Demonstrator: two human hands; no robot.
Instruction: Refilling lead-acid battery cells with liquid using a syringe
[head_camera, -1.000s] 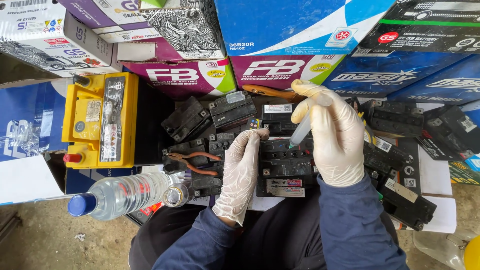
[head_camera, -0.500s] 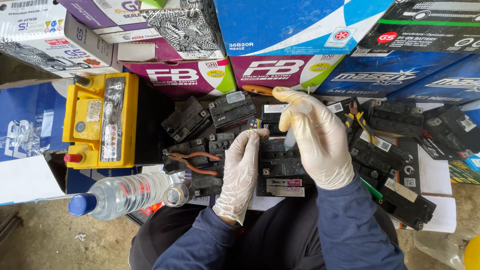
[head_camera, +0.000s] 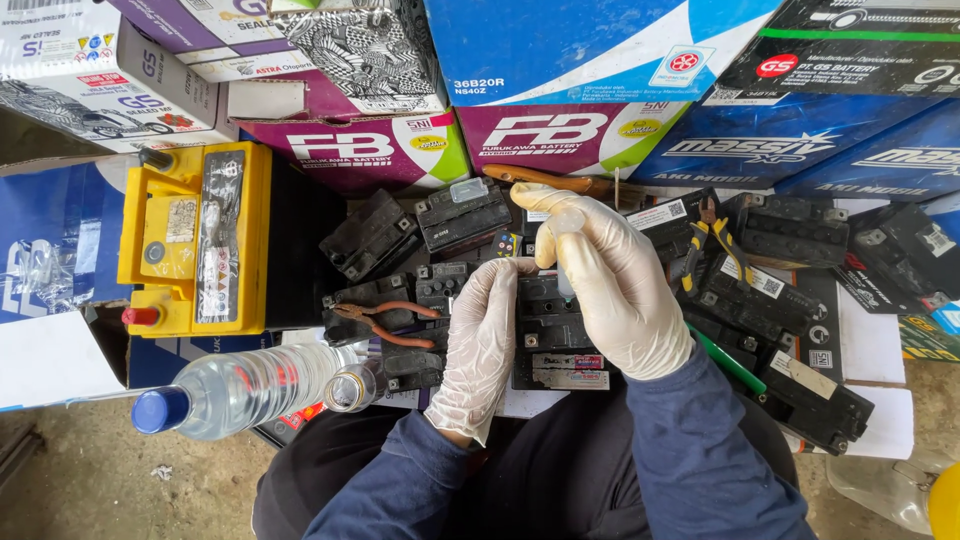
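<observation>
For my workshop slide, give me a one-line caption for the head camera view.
Gloved left hand steadies a small black battery while the right hand holds a dropper above it.

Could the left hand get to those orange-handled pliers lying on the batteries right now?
Probably yes. The pliers lie uncovered on the batteries just beside the left hand, with nothing between them.

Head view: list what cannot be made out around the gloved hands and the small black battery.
- Small black battery: top partly covered by both hands.
- Right hand: what its fingers pinch is hidden by the glove.
- Left hand: fingertips' contact hidden behind the right hand.
- Clear container: cut off by the bottom-right edge.
</observation>
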